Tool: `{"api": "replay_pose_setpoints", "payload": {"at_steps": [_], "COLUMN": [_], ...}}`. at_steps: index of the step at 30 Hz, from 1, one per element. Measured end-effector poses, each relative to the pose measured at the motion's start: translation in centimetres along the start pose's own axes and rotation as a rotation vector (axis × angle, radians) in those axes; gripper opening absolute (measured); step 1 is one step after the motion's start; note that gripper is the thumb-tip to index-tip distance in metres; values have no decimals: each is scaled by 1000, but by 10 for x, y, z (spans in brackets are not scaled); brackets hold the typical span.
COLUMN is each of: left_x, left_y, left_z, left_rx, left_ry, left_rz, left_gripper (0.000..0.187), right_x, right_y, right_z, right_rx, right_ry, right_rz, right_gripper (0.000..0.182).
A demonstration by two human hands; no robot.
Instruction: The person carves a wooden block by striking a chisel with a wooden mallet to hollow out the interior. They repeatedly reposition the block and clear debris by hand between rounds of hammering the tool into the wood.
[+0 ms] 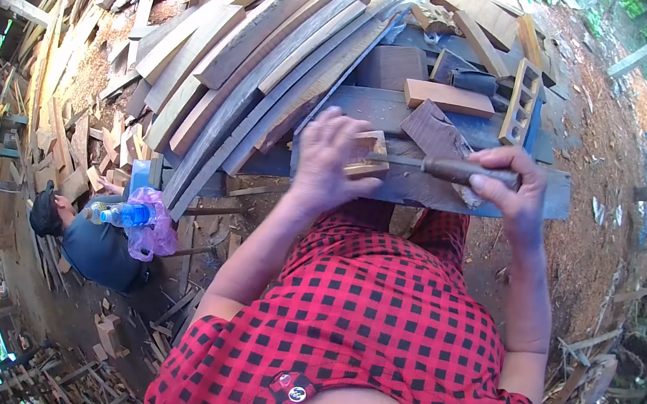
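Note:
My right hand point(510, 190) is closed around the dark wooden handle point(458, 171) of a chisel-like tool. Its thin metal shank point(402, 161) points left, toward a small pale wooden frame point(377, 145) on the work surface. Beside that frame is my left hand point(328, 158), slightly blurred, with fingers spread and the thumb stretched along the near side. Part of the frame and the tool's tip are hard to make out there. A dark, rough wooden block point(436, 129) lies just beyond the tool.
Long curved boards point(275, 73) are stacked to the left. A reddish wood block point(449, 98) and a slotted wooden frame point(521, 103) rest on the bench point(503, 203). At lower left sits another person point(100, 250), near a blue bottle point(128, 215) and pink plastic bag point(153, 233).

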State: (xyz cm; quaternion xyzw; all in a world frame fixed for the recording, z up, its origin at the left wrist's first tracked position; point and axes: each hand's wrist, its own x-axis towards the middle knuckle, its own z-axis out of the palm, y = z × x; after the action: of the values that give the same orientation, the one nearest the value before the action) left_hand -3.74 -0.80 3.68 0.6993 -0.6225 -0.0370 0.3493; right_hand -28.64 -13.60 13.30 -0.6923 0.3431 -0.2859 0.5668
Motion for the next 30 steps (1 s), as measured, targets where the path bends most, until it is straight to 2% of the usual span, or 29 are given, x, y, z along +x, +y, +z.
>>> {"api": "replay_pose_setpoints", "payload": {"at_steps": [3, 9, 11, 15, 18, 21, 22, 23, 25, 26, 30], "left_x": [-29, -41, -42, -41, -41, -39, -40, -40, -37, -38, -39], "left_y": [-30, -46, -49, -52, -53, -51, -50, -50, -51, -52, -52], "left_z": [0, 24, 28, 31, 30, 29, 29, 29, 30, 30, 31], "left_rx": [179, 54, 58, 82, 61, 66, 65, 69, 75, 58, 51], "left_ry": [-139, -35, -19, 26, 17, 10, 6, 3, 10, 8, -2], "left_rz": [-135, -153, -141, -80, -87, -89, -84, -87, -87, -91, -99], "left_gripper": [94, 92, 90, 86, 85, 85, 85, 84, 83, 83, 83], "right_x": [23, 59, 72, 104, 112, 103, 102, 96, 83, 76, 43], "right_y": [-18, -22, -25, -17, 8, 20, 31, 40, 58, 67, 80], "right_z": [-8, -8, -8, -19, -25, -29, -34, -34, -29, -26, -20], "right_rx": [-11, -134, -158, -182, 15, 48, 37, 37, 183, 203, 331], "right_ry": [-109, -312, -478, -569, -486, -417, -384, -375, -300, -215, -119], "right_rz": [-60, -154, -195, -86, 15, 16, 104, 102, 234, 142, 132], "right_gripper": [18, 18, 18, 18, 18, 18, 19, 19, 19, 20, 20]}}
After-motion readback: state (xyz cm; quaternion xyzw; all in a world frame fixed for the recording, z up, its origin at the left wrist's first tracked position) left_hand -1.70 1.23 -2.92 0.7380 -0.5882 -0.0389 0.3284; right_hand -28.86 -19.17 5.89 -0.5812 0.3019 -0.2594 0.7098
